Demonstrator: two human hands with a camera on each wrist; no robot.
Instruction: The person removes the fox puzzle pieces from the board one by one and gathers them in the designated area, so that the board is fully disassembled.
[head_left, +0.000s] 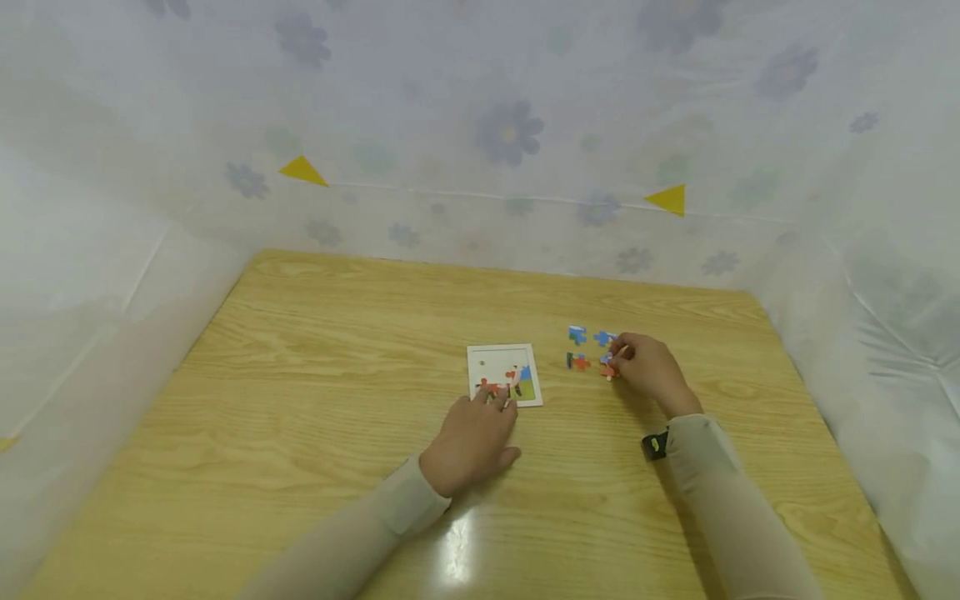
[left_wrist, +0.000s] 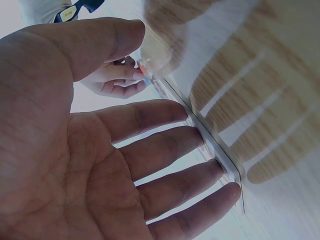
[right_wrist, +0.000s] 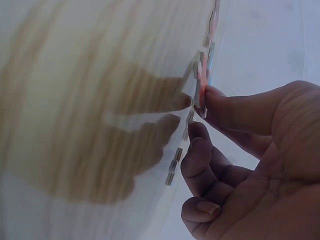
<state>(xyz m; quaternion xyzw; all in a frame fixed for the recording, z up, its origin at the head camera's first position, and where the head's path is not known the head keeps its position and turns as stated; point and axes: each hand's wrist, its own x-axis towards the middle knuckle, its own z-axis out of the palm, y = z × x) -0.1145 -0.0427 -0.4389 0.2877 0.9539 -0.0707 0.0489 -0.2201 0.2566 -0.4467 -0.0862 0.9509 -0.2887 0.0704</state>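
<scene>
On my feed, I see the right hand [head_left: 654,372] pinching a red-and-blue jigsaw piece [head_left: 608,369]; the left hand [head_left: 472,437], fingers extended, touches the white square puzzle frame [head_left: 499,347].

Left grip [left_wrist: 125,145] is caught pretty much palm-on, fingers kept straight and a bit spread, tips lined up along the edge of a thin pale board [left_wrist: 212,134] on the wood-grain surface [left_wrist: 240,80]. Past the thumb, a tiny orange-and-blue piece [left_wrist: 142,67] is pinched by the right grip [left_wrist: 117,79]; a black wristband [left_wrist: 82,6] can be spotted up top.
</scene>
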